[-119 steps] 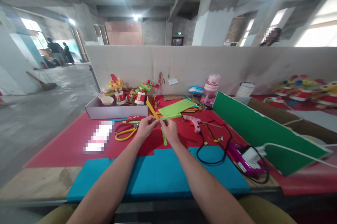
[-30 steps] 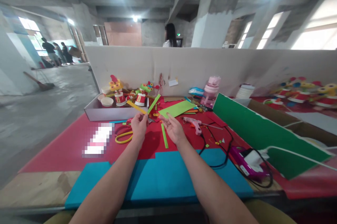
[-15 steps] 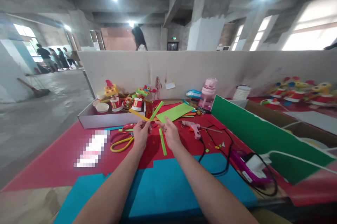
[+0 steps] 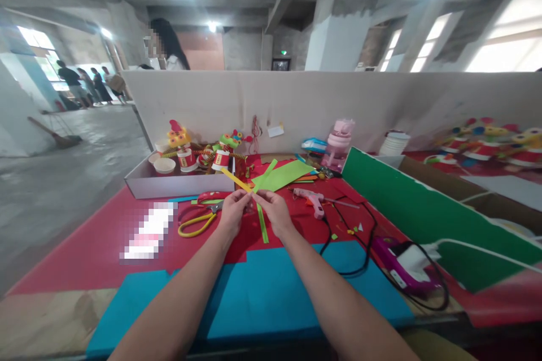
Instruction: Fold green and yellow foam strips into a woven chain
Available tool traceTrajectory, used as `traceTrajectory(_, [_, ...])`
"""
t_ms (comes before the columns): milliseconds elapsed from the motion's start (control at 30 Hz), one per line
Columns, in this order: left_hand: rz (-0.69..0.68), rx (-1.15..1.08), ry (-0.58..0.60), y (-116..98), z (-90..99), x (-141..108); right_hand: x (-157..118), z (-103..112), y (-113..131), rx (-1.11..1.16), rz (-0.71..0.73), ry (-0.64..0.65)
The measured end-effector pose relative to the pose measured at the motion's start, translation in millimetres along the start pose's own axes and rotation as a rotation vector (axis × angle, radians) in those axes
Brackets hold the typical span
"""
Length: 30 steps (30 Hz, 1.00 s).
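My left hand (image 4: 234, 213) and my right hand (image 4: 273, 211) meet over the red table, fingertips pinched together where two paper strips join. One is a yellow-orange paper strip (image 4: 235, 178) slanting up to the left. The other, a light green paper strip (image 4: 266, 173), slants up to the right. My fingers hide the joint between them. Below the hands lies another green strip (image 4: 262, 225). A wide green paper sheet (image 4: 290, 173) rests just behind my right hand. Left of my left hand are scissors with yellow handles (image 4: 197, 226) and a red-handled tool (image 4: 210, 196).
A pink glue gun (image 4: 311, 201) lies to the right, its black cord running to a purple power strip (image 4: 400, 270). Blue sheets (image 4: 292, 293) cover the front edge. Behind stand a white box (image 4: 182, 186) with paper-cup figures and a green panel (image 4: 423, 217).
My right hand has moved left and closed its fingers at the strips' joint beside my left hand. Both strips have shifted slightly right. A person behind the partition has moved left.
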<state>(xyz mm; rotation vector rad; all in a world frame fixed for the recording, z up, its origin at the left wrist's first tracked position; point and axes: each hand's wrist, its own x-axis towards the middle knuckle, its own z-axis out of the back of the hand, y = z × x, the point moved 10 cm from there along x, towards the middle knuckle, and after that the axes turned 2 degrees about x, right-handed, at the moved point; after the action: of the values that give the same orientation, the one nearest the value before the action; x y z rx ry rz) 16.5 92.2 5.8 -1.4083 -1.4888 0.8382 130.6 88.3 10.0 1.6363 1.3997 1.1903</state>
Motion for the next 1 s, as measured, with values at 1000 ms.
traceTrajectory(1000, [0.085, 0.063, 0.155, 8, -10.9, -4, -28, -46, 5, 0.589, -0.184, 0.382])
